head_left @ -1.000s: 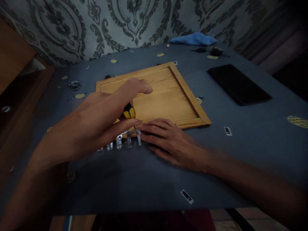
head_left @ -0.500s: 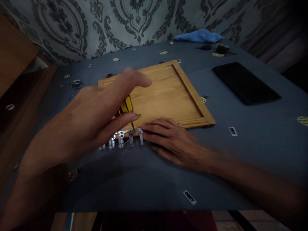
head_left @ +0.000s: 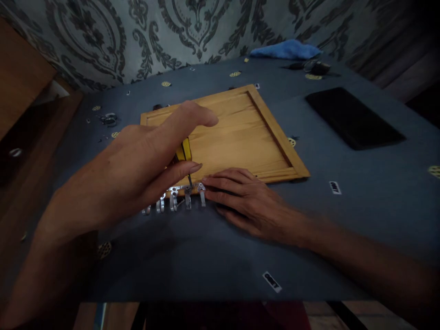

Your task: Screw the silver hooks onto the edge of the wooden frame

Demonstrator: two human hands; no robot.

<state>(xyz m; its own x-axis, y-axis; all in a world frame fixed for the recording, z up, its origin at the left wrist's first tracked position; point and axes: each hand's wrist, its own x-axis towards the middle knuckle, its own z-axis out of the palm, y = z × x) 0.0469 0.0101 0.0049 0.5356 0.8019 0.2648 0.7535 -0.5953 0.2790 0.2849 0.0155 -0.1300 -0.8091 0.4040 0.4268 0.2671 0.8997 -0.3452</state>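
Note:
My left hand (head_left: 137, 160) is closed around a screwdriver (head_left: 186, 149) with a yellow and dark handle. Its index finger stretches out above the handle, and the thumb is below. The thin shaft points down, its tip at a metal hook rail (head_left: 174, 188) along the near edge of a framed wooden panel (head_left: 223, 137). Several silvery hooks hang from that rail over the table side. My right hand (head_left: 247, 201) lies with fingers extended on the panel's near edge, fingertips touching or very close to the rail's right end. Part of the rail is hidden behind my left hand.
A black tablet-like slab (head_left: 354, 118) lies on the blue-grey tablecloth (head_left: 309, 270) to the right. At the back are a blue cloth (head_left: 287, 49) and a dark object (head_left: 316, 68). Small metal pieces (head_left: 108, 119) lie left of the panel. Wooden furniture (head_left: 27, 68) borders the left side.
My left hand and the screwdriver have shifted very slightly, with the tip still at the same hook. The right hand stays in place on the panel's edge.

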